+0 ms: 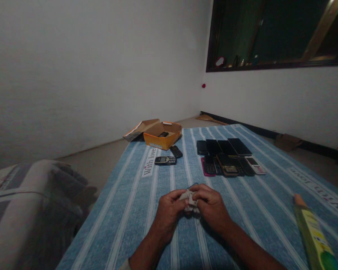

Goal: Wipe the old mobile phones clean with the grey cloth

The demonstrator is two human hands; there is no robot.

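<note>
Close together over the striped cover, my left hand (pixel 170 210) and my right hand (pixel 212 204) both have their fingers closed on a crumpled whitish cloth (pixel 190 202). The thin bluish-dark edge (pixel 193 185) of a small object shows just above the cloth at my right fingertips; most of it is hidden, so I cannot tell its kind. Beyond my hands lie a keypad phone (pixel 165 161) and a second dark phone (pixel 176 151). To their right, several phones (pixel 228 147) lie in two rows, some dark-screened, some with keypads.
An open orange cardboard box (pixel 157 141) with a phone inside stands at the far left of the blue striped cover (pixel 135 225). A yellow-green spray bottle (pixel 312 232) lies at the right. Grey fabric (pixel 39 210) is heaped on the left. A window (pixel 276 33) is at upper right.
</note>
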